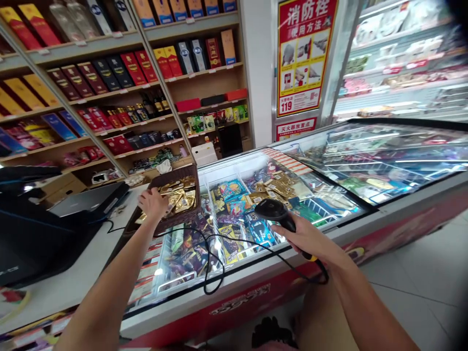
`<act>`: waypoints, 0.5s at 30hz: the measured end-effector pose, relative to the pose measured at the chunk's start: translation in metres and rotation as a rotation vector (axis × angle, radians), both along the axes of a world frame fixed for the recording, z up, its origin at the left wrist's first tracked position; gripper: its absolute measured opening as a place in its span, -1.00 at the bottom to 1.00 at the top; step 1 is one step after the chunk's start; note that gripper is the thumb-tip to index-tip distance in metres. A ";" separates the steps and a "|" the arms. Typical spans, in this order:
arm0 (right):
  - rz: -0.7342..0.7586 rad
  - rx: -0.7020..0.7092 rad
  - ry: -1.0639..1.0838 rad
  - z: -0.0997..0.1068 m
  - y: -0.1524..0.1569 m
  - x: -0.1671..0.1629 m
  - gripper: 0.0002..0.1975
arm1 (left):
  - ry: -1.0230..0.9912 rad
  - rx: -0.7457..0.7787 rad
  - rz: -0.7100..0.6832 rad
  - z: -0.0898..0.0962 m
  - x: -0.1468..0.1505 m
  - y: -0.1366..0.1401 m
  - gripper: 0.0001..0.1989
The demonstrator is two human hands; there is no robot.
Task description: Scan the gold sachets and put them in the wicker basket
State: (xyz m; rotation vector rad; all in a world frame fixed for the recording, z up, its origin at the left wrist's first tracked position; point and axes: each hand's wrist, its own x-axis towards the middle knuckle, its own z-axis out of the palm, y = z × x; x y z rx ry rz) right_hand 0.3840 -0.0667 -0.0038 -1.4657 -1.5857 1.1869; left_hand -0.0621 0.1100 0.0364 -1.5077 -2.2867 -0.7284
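Observation:
My left hand point(153, 203) is over the left side of a dark brown woven basket point(181, 217), its fingers apart and bent down among shiny gold packets point(181, 200). No packet shows clearly in its grasp, and the fingertips are partly hidden. My right hand point(298, 236) is wrapped round the handle of a black barcode scanner point(271, 209), its head pointing left over the freezer. From the scanner's yellow-banded base a black cable point(256, 242) loops across the glass towards the basket. More gold packets point(276, 190) lie beyond the scanner.
A glass-topped chest freezer point(234, 282) with packaged goods in wire baskets runs across in front of me. On the left, a white counter point(82, 258) carries black equipment point(29, 229). Shelves point(204, 73) of boxes and bottles stand behind; a lit display cooler point(398, 63) is at right.

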 end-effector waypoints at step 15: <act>-0.181 0.014 0.004 -0.010 -0.014 0.061 -0.59 | -0.109 -0.434 -0.863 -0.086 0.267 0.036 -0.68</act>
